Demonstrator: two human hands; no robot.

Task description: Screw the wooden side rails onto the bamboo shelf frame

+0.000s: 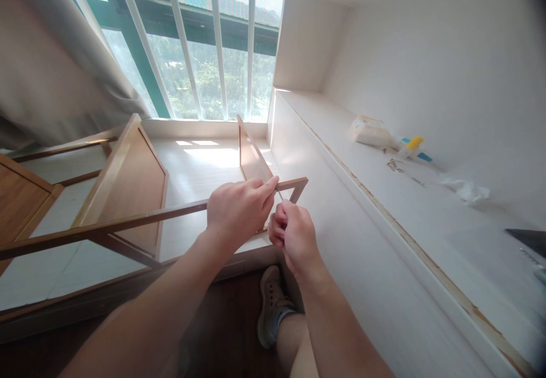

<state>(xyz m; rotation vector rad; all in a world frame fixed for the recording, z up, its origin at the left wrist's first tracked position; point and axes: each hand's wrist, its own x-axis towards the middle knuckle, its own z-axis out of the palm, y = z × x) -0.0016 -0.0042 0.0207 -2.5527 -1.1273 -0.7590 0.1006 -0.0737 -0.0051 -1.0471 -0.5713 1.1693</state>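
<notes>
A long wooden rail [157,216] of a brown wooden frame with upright panels runs across the view. My left hand [241,210] is closed around this rail near its right end, its index finger stretched along the top. Just to its right, my right hand [294,230] is closed in a fist on a tool with a thin metal shaft [280,195], whose tip meets the rail. The fist hides the rest of the tool, so its exact kind is unclear. Behind my hands stands a narrow wooden panel [251,153], and a wider panel [132,190] stands farther left.
On the white ledge [426,219] at right lie a soft white pack [371,132], a yellow-and-blue item [413,144], small metal pieces [393,165] and crumpled tissue [467,189]. A barred window [222,77] is ahead, a grey curtain [63,54] at left. My shoe [269,307] is below.
</notes>
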